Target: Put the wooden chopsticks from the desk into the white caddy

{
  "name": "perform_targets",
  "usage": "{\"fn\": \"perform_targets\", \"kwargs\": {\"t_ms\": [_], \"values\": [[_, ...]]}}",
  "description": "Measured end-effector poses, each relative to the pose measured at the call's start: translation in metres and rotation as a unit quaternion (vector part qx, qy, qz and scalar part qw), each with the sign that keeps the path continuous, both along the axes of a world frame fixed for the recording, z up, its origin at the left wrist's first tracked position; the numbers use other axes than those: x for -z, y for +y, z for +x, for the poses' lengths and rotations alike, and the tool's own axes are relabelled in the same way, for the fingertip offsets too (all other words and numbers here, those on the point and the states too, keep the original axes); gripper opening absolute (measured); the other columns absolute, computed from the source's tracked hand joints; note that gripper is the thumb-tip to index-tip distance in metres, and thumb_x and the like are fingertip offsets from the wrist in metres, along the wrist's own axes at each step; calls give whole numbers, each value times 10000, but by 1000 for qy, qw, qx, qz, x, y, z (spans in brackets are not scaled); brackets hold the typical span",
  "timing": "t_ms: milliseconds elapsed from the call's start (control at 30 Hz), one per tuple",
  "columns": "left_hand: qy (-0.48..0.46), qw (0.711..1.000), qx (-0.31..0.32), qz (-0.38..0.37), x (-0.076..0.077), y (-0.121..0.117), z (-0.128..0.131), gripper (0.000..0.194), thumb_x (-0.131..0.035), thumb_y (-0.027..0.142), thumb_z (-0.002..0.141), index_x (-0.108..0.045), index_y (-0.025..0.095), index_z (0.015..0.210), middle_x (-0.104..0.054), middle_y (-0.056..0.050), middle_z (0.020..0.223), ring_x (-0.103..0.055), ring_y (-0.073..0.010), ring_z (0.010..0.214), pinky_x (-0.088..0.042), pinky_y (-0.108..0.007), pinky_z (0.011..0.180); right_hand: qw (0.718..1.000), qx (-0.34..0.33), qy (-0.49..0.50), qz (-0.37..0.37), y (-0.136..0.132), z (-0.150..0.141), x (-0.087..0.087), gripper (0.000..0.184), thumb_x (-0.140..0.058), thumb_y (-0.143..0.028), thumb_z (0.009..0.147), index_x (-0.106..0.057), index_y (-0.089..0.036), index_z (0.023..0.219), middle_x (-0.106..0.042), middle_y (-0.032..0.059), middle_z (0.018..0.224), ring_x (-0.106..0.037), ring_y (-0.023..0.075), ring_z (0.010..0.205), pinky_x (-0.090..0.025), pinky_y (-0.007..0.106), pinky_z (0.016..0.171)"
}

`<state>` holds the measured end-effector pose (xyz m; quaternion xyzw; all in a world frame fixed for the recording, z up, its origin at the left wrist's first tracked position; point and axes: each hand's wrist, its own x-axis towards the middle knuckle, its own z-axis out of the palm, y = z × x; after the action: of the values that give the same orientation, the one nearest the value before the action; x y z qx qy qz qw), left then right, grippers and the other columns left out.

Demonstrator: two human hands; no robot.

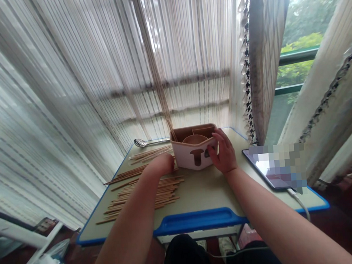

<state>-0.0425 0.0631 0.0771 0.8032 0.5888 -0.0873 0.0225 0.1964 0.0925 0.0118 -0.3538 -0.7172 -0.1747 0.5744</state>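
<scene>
Caddy, apparently plastic: smooth pale pink shell with a mushroom-shaped cutout in the front, brown liner divided into compartments, one holding a round cup. It stands upright near the far edge of the table, which has a pale matte top and a blue plastic rim. Right hand: fingers spread, resting against the caddy's right corner. Left hand: knuckles rounded and fingers curled down at the caddy's left side, just above the chopsticks; whether the fingertips pinch anything is hidden, so that cannot be told. Chopsticks: thin, straight, light-brown wood, lying loose in roughly parallel bunches left of the caddy, the nearest bunch running in beneath the left hand. Also present: slotted steel spoon at the far left edge, its glossy bowl behind the chopsticks; dark-framed tablet lying flat at right, its screen partly blurred out, with a white cable trailing over the table's edge. Behind: sheer striped curtains and a green railing.
</scene>
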Motion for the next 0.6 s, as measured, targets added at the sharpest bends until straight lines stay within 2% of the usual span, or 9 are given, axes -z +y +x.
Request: {"fn": "perform_targets", "kwargs": {"t_ms": [233, 433, 600], "values": [[14, 1000, 6, 21, 9, 7, -3, 250, -544, 223, 724, -721, 106, 856, -694, -171, 885, -639, -258, 788, -473, -326, 722, 1000, -6, 17, 6, 3, -1, 1, 400, -432, -175, 866, -423, -206, 1265, -450, 138, 1337, -367, 262, 1311, -384, 523, 1038], [22, 1000, 10, -19, 8, 7, -5, 246, -567, 216, 690, -725, 128, 856, -700, -149, 865, -639, -248, 774, -466, -307, 694, 1000, 12, -17, 23, -2, -5, -8, 323, -451, -182, 869, -519, -230, 1181, -497, 98, 1305, -376, 262, 1300, -373, 490, 1042], [-23, 1000, 11, -6, 6, 10, -13, 233, -537, 211, 698, -717, 140, 826, -703, -125, 835, -629, -231, 735, -445, -294, 649, 1000, 9, -26, 3, -4, -6, -16, 228, -468, -242, 865, -562, -217, 1072, -600, 86, 1135, -456, 255, 1224, -378, 463, 1028]]}}
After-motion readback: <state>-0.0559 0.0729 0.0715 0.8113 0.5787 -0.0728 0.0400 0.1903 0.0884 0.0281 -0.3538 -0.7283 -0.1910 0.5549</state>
